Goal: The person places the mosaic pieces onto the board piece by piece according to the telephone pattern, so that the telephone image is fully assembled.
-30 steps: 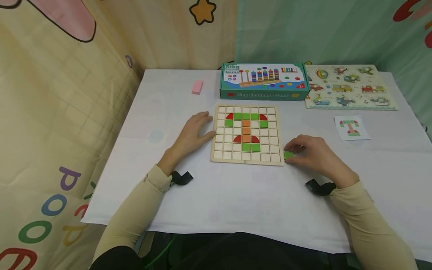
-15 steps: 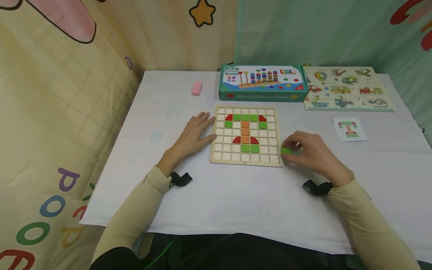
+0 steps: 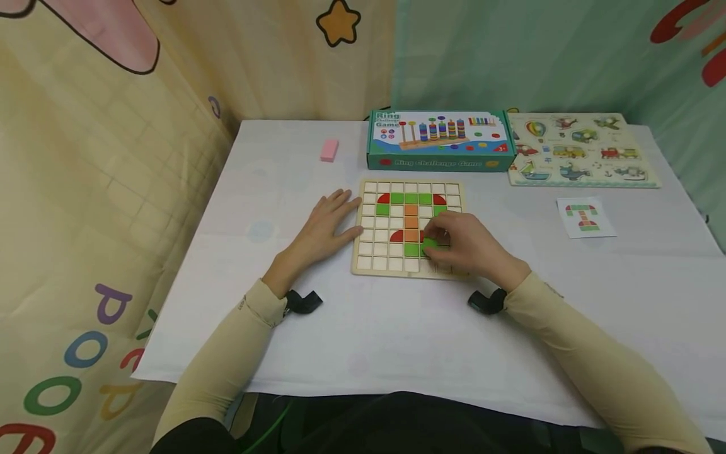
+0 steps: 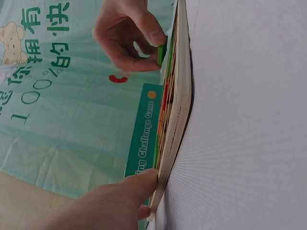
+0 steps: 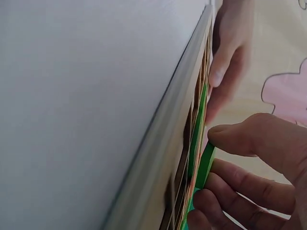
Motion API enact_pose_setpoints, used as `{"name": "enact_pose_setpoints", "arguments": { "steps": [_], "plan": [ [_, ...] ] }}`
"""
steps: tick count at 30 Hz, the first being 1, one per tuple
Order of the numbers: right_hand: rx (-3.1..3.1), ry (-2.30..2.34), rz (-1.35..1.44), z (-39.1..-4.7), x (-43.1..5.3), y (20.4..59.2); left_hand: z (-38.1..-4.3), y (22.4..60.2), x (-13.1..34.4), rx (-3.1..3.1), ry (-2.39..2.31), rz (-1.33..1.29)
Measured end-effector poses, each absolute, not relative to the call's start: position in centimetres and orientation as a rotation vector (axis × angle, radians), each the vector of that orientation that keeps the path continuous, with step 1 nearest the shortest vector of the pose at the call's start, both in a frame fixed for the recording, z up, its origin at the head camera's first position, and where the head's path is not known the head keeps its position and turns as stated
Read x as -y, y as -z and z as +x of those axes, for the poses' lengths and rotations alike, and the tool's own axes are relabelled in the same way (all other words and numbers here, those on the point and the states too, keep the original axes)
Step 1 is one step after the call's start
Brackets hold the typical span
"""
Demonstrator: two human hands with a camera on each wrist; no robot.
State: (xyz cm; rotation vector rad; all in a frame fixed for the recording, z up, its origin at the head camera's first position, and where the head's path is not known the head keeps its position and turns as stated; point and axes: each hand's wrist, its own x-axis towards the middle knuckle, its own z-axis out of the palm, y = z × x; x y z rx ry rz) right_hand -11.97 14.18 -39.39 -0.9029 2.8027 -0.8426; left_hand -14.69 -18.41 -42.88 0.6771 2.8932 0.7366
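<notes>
A square wooden grid board [image 3: 397, 274] lies on the table, with green tiles [image 3: 404, 198], orange tiles [image 3: 411, 222] and curved red pieces [image 3: 397, 236] set in its cells. My right hand [image 3: 467, 243] pinches a green tile [image 5: 206, 165] between thumb and fingers, over the lower right part of the board. The left wrist view shows this tile close above the board's surface. My left hand [image 3: 323, 224] lies with its fingers spread, fingertips at the board's left rim. Some lower right cells are hidden behind my right hand.
A green Ring Challenge Game box [image 3: 442, 162] stands behind the board. To its right lies a picture puzzle board [image 3: 584, 167]. A pattern card [image 3: 586, 217] sits on the right side, and a pink block [image 3: 329, 150] at the back left.
My right hand has carried the green tile leftward, from just beside the board's right edge to over its lower cells. The left hand has stayed at the left rim.
</notes>
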Motion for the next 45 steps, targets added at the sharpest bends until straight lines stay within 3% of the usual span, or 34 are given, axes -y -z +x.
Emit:
{"name": "enact_pose_setpoints", "arguments": {
  "steps": [15, 35, 45],
  "plan": [
    [-2.731, 0.804, -1.058, -12.4, -9.2, 39.6, -14.6, 42.8, 18.4, -2.904, -0.728, 0.697],
    [-2.743, 0.805, -1.118, -11.6, -9.3, 39.8, -14.6, 42.8, 18.4, -2.913, -0.71, 0.698],
    [-2.911, 0.91, -0.786, -11.5, -11.7, 40.1, -14.5, 42.8, 18.3, -2.916, -0.702, 0.698]
  ]
}}
